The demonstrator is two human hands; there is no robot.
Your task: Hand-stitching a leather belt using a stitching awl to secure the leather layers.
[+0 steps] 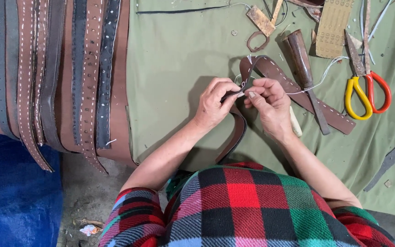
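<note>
Brown leather strap (270,73) sits folded at the desk's (174,68) centre, both hands pinching it: left hand (213,104) clamps the fold, right hand (268,103) grips beside it. White thread (318,80) trails toward two o'clock; keeping it taut should seat stitches evenly. Scissors (366,89) lie at three o'clock.

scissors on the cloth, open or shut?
Shut: the scissors lie flat on the green cloth, yellow and red handle loops touching, blades together.

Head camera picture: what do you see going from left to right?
Blue tarp → row of stitched leather belts → left hand → right hand, both pinching a brown leather strap → brown wooden-handled tool → scissors with yellow and red handles.
</note>
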